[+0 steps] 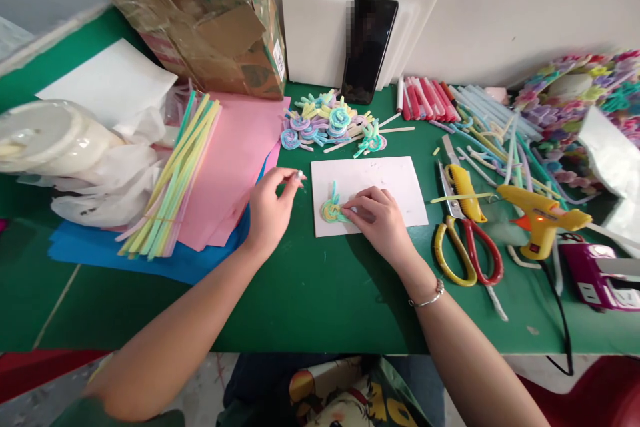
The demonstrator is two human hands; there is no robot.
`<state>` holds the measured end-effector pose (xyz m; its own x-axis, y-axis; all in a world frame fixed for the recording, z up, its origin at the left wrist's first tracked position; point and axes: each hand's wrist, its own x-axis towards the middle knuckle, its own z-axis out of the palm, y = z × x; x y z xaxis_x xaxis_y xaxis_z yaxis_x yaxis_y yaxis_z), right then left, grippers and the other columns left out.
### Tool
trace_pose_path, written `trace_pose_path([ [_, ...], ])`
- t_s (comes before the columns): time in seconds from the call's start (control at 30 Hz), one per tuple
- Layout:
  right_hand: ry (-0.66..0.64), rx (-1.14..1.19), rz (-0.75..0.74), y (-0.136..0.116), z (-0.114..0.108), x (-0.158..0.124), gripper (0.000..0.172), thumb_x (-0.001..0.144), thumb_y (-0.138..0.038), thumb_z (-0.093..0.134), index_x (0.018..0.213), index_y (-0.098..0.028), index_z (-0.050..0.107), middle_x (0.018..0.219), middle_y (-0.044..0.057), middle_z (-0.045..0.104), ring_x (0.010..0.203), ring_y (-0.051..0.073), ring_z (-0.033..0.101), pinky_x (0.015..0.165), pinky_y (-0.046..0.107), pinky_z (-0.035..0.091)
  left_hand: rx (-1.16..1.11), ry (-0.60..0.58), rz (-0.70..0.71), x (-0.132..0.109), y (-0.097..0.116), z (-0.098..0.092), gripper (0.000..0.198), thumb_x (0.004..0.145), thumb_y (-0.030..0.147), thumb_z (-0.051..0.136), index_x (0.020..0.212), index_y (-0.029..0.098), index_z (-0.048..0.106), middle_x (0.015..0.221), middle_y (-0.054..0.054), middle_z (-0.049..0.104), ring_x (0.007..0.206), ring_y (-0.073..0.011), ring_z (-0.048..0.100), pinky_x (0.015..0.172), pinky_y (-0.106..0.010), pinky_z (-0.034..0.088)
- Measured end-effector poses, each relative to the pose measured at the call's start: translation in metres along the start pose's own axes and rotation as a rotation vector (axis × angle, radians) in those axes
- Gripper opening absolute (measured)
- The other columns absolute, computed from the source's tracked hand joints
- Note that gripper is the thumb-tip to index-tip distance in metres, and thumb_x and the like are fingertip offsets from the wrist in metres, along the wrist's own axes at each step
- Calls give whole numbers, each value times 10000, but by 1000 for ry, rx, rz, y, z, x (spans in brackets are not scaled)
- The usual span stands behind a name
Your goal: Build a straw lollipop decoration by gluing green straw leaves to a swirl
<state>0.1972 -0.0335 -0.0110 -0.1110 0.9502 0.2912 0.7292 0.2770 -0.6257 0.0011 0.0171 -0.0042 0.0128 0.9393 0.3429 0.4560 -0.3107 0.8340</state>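
Observation:
A small coiled pipe-cleaner figure in yellow and green lies on a white card, with a green loop sticking up from it. My right hand rests over the card, its thumb and fingertips closed on the figure's right end. To the left of the card, my left hand is raised in a pinch. Between its thumb and forefinger is a small shiny white piece, too small to name. Beyond the card lies a pile of finished pastel pipe-cleaner spirals.
On the right lie scissors, a lit yellow glue gun with a trailing cord, and a purple box-like tool. Pipe-cleaner bundle and pink sheets lie left. A phone leans behind, beside a cardboard box.

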Motion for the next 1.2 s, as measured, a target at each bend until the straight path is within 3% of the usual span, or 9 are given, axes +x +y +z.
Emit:
trace_pose_path([
  [0.07, -3, 1, 2, 0, 0, 0, 91, 852, -252, 630, 859, -225, 716, 878, 60, 634, 816, 204, 548, 741, 366, 458, -36, 37, -56, 5, -4, -6, 62, 790, 215, 650, 833, 189, 613, 852, -10, 682, 784, -128, 646, 764, -253, 524],
  [0.2, -10, 4, 11, 0, 0, 0, 91, 850, -261, 631, 858, -232, 717, 879, 61, 635, 819, 206, 548, 742, 369, 461, -48, 6, -148, 8, -5, -13, 120, 699, 184, 721, 770, 186, 625, 737, 15, 666, 695, -116, 638, 699, -236, 537],
  [0.33, -13, 2, 15, 0, -1, 0, 96, 856, -264, 622, 857, -249, 718, 882, 59, 635, 829, 208, 554, 736, 372, 462, -87, -92, -216, 6, 0, -14, 131, 680, 243, 747, 684, 188, 629, 654, 18, 673, 618, -122, 642, 590, -222, 531],
  [0.7, 24, 29, 11, 1, -1, -1, 126, 878, -278, 597, 875, -239, 717, 871, 56, 657, 815, 200, 571, 733, 371, 456, -233, -190, -303, 1, 5, -14, 75, 730, 237, 715, 776, 184, 687, 758, -13, 732, 721, -158, 707, 748, -272, 586],
  [0.97, 38, 106, 53, 0, -5, 0, 58, 849, -229, 628, 840, -230, 686, 840, 36, 666, 750, 173, 594, 696, 346, 464, -239, -234, -287, 0, 9, -14, 130, 737, 299, 729, 801, 191, 695, 844, -32, 741, 774, -164, 702, 790, -285, 584],
  [1.1, 124, 135, 49, -6, -11, 2, 118, 882, -248, 579, 868, -222, 693, 830, 47, 661, 765, 175, 596, 731, 361, 474, -245, -252, -253, -3, 12, -12, 192, 748, 376, 720, 803, 194, 694, 852, -40, 739, 782, -168, 697, 783, -292, 583],
  [1.2, 108, 200, 46, -13, -15, 1, 174, 880, -335, 584, 934, -233, 713, 857, 57, 643, 762, 173, 582, 689, 347, 480, -263, -309, -179, -9, 18, -10, 265, 769, 453, 690, 828, 195, 692, 857, -48, 736, 769, -172, 693, 744, -293, 585],
])
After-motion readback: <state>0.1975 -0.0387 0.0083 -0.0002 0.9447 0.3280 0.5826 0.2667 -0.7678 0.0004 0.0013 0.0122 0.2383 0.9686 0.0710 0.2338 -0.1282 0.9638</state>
